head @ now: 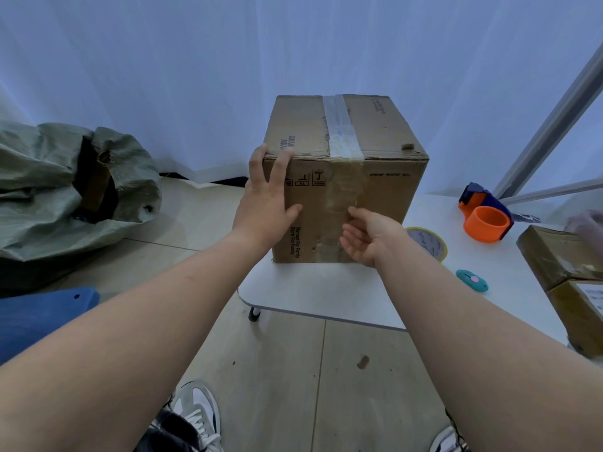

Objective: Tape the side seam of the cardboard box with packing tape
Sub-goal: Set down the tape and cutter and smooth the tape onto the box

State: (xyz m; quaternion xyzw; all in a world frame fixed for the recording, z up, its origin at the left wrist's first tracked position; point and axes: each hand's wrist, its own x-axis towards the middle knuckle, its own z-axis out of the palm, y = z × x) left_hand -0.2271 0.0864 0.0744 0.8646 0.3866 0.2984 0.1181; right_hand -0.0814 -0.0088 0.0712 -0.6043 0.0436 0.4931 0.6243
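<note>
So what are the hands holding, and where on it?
The left hand lies flat on the cardboard box at its upper left corner, steadying it. The right hand touches the tape strip on the front, fingers curled; neither hand closes around anything.

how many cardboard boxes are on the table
3: the big cardboard box under both hands at the table's left end, and two smaller boxes at the right edge, one behind the other, both cropped.

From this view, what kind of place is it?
Probably a makeshift packing station: a cardboard box on a small white table, a tape dispenser and tape roll beside it, curtained walls behind.
</note>
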